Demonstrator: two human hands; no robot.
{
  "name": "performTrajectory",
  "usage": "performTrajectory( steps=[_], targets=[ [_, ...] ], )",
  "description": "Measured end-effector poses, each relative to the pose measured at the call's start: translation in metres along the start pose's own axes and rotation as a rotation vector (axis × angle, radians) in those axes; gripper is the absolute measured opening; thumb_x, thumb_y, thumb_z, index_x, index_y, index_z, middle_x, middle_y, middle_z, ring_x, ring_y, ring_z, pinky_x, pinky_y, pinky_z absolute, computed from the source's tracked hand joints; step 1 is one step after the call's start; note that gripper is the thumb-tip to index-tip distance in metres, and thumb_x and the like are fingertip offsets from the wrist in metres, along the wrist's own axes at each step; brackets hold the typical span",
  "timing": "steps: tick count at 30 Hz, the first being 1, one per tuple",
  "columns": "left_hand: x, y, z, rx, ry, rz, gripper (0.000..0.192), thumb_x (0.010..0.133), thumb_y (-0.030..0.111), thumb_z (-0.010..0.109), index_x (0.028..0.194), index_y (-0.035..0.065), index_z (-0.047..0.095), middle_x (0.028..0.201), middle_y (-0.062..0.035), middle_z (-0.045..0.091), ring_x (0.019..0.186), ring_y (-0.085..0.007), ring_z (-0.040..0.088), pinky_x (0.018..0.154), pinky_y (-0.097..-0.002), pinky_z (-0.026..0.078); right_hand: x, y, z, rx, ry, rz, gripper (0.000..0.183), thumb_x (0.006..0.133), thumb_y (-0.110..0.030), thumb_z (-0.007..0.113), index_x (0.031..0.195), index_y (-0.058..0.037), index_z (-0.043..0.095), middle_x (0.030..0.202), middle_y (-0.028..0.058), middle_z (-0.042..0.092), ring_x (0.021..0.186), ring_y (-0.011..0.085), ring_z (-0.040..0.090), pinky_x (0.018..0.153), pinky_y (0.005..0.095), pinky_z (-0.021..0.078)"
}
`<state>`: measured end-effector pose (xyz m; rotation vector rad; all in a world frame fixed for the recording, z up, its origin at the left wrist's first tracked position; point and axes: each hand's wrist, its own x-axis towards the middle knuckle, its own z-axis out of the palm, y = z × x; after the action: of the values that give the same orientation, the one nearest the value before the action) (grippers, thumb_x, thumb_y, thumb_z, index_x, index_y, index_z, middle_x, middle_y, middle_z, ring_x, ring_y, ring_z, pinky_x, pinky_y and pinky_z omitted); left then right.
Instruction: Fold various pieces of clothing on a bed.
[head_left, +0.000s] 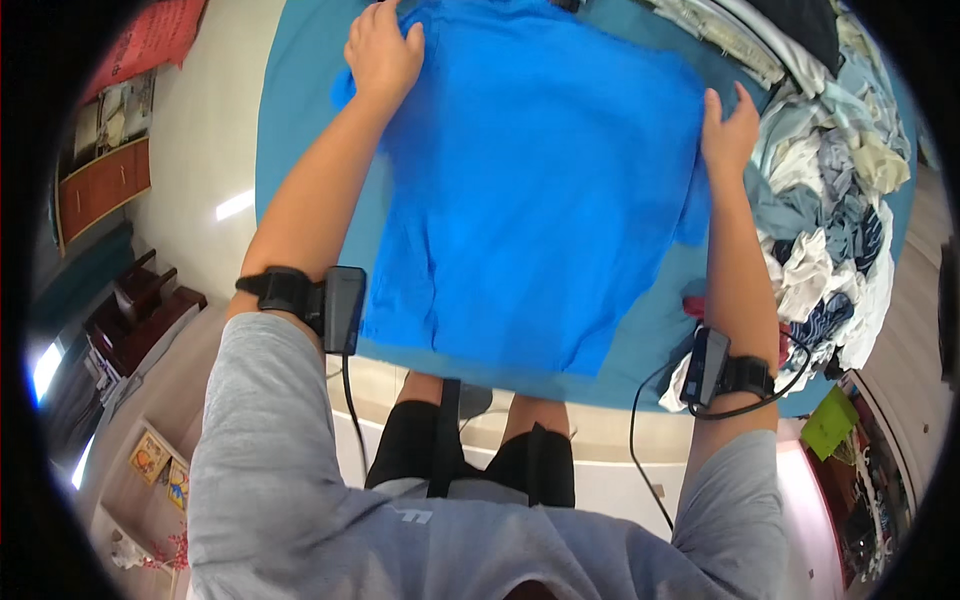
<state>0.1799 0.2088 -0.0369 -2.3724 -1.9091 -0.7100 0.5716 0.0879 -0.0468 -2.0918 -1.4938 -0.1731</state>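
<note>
A blue short-sleeved shirt (532, 187) lies spread out before me on a teal bed sheet (300, 142), its hem towards my body. Creases run along its lower left side and near the lower right corner. My left hand (384, 56) rests at the shirt's upper left shoulder, thumb apart from the fingers; its fingertips reach the top of the picture. At the right sleeve edge is my right hand (729, 135), thumb and fingers spread, touching or just beside the cloth. The collar end is partly cut off by the picture's top.
A heap of mixed clothes (817, 225) covers the right side of the bed. Black cables (645, 442) hang from devices strapped to both my forearms. Dark wooden furniture (142, 315) and a pale shelf (139, 480) stand at the left.
</note>
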Motion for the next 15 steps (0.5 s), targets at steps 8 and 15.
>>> performTrajectory(
  steps=[8, 15],
  targets=[
    [-0.273, -0.033, -0.133, -0.129, -0.351, -0.319, 0.059, 0.075, 0.032, 0.071, 0.117, -0.0029, 0.048, 0.107, -0.02, 0.055, 0.101, -0.0339, 0.051, 0.089, -0.0406, 0.04, -0.313, -0.008, -0.142, 0.588, -0.357, 0.956, 0.034, 0.082, -0.021, 0.069, 0.104, 0.0011, 0.054, 0.094, 0.0069, 0.057, 0.083, 0.0113, 0.053, 0.074, 0.0237, 0.0444],
    [-0.359, -0.032, -0.151, -0.14, -0.777, -0.641, 0.051, 0.068, 0.029, 0.074, 0.101, -0.0056, 0.057, 0.094, -0.0163, 0.061, 0.087, -0.0314, 0.056, 0.077, -0.0388, 0.044, -0.357, -0.049, -0.156, 0.65, -0.914, 1.057, 0.045, 0.077, -0.024, 0.072, 0.111, -0.0017, 0.053, 0.093, 0.0052, 0.061, 0.085, 0.0123, 0.054, 0.072, 0.0268, 0.0449]
  ],
)
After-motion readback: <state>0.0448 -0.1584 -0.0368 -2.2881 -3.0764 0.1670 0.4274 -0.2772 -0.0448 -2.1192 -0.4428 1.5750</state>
